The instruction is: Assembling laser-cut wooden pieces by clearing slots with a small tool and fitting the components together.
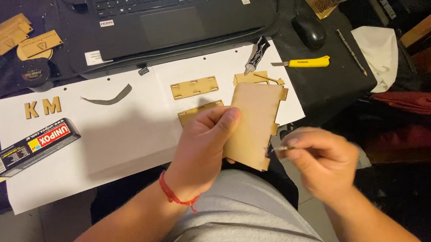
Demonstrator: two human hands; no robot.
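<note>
My left hand grips a thin rectangular wooden panel with notched tabs, holding it tilted above my lap. Pinched in the fingers of my right hand is a small thin stick-like tool, its tip touching the panel's lower right edge. A red string bracelet circles my left wrist. Two more slotted wooden pieces lie on the white paper just beyond the panel.
A black glue box, two wooden letters and a dark curved strip rest on the paper. Behind are a laptop, a glue tube, a yellow utility knife, a mouse, wooden tags and a white cloth.
</note>
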